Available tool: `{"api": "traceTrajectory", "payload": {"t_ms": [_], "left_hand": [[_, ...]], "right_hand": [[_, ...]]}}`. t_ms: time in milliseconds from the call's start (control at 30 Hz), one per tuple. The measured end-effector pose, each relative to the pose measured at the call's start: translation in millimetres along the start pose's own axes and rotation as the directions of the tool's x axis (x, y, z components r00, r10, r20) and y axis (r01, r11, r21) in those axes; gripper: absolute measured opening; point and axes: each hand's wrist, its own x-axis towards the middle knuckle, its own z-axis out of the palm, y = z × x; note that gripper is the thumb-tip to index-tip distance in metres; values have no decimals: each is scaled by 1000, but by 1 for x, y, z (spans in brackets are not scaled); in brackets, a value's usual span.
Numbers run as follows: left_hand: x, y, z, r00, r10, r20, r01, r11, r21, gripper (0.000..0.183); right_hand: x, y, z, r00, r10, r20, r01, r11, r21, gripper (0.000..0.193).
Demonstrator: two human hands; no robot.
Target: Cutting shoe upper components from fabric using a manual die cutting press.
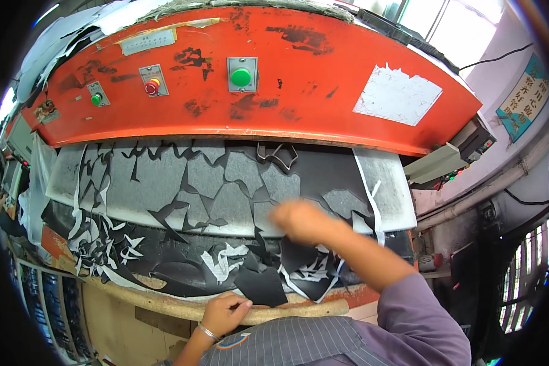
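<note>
My right hand (299, 222), smeared by motion, reaches over the pale cutting board (125, 189). Its fingers are too blurred to read. Beneath it lies a black sheet (329, 172) with many shaped openings cut through it. Beyond that hand, a metal cutting die (279, 156) rests on the sheet near the red machine's lower edge. My left hand (226, 313) is curled closed at the pale rounded front bar (299, 312); whether anything is inside the fingers is hidden. Just beside it, a black cut piece (259, 287) hangs over the front edge.
A red press beam (323, 79) spans the far side, with green buttons (240, 77) and a red knob (152, 86). Black and white scraps (100, 247) heap at the front left, others (308, 268) near the middle. A control box (470, 146) juts out at right.
</note>
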Motion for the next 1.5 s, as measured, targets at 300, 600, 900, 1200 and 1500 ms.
{"api": "traceTrajectory", "payload": {"t_ms": [300, 600, 900, 1200, 1500], "left_hand": [[92, 4, 7, 952, 284, -118, -294, 953, -77, 17], [111, 2, 32, 894, 439, 87, -430, 896, -108, 91], [96, 3, 17, 982, -16, 189, -53, 933, 355, 31], [145, 20, 39, 909, 417, -28, -398, 885, 242, 36], [216, 10, 91, 886, 449, -120, -408, 875, 262, 27]], "right_hand": [[77, 86, 9, 997, 81, -1, -74, 901, -426, 19], [-66, -47, 41, 984, 176, 35, -94, 338, 936, 27], [-60, 20, 13, 525, 844, -108, -75, 172, 982, 42], [7, 71, -6, 423, 903, 74, 290, -212, 933, 29], [-27, 63, -9, 515, 824, -237, -111, 338, 934, 79]]}}
